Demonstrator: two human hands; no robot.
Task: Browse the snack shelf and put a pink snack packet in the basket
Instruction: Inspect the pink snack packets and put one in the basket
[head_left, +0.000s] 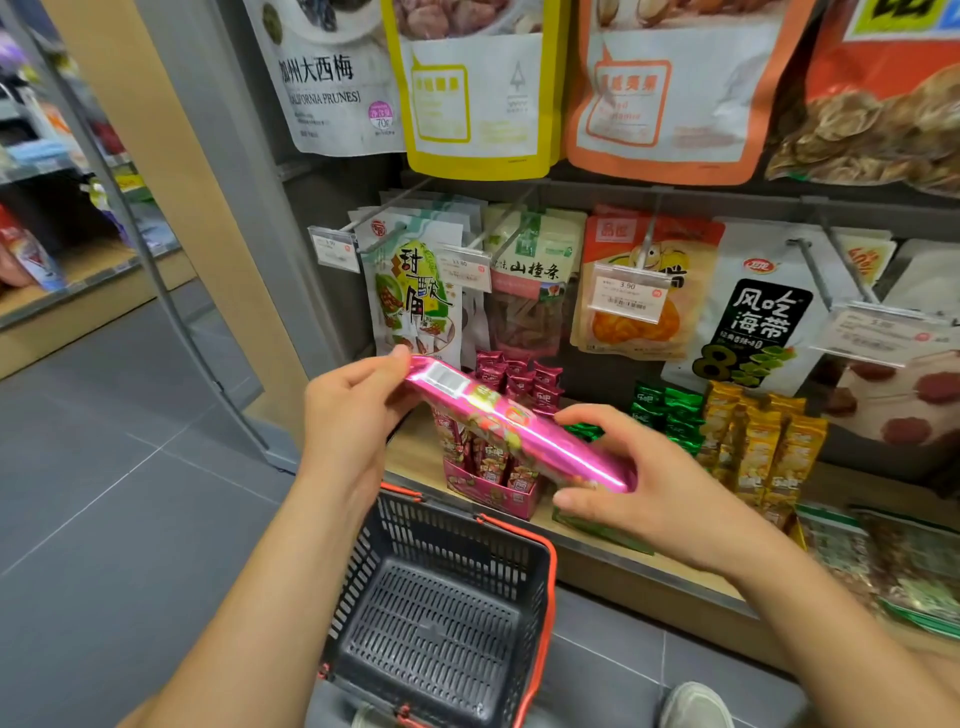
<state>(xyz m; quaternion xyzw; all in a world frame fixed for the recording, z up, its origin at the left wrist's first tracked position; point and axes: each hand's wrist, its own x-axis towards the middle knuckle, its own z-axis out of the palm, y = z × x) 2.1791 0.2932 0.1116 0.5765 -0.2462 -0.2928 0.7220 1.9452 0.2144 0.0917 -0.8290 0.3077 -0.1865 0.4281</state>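
A long shiny pink snack packet (511, 426) is held level in front of the shelf, above the basket. My left hand (350, 415) pinches its left end between thumb and fingers. My right hand (631, 483) grips its right end, fingers over the top and thumb under it. Below stands a dark grey plastic basket (374, 551) with red handles, and nothing lies inside it. A pink display box (491, 491) of more pink packets sits on the wooden shelf right behind the held packet.
Green packets (667, 415) and yellow packets (753, 447) stand to the right on the same shelf (415, 452). Bagged snacks hang on pegs above with price tags (631, 293). Grey tiled floor (104, 493) opens to the left. A shoe (693, 706) shows at the bottom right.
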